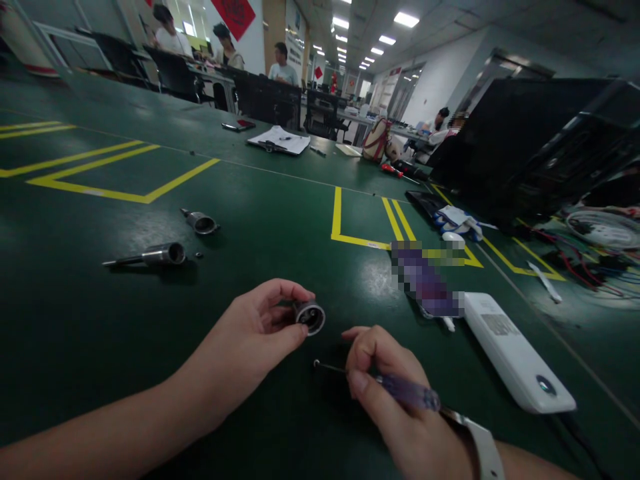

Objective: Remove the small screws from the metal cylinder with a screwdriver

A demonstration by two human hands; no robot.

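Table [280, 207]: dark green, wide, marked with angular outlines in yellow tape [337, 213].
Chairs [267, 97]: black, lined up beyond the table's far edge.
Far tables [363, 120]: set deeper in the room, past the chairs.
Right wall [431, 83]: white, with a metal-framed doorway [523, 65].
Red diamond [233, 17]: hung high on the left.
Ceiling [463, 15]: greyish, with rows of lit rectangular lights [407, 19].

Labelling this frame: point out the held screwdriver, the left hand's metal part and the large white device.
Held screwdriver [407, 392], head view: handle
Metal part [311, 319], head view: open end
White device [516, 357], head view: top face
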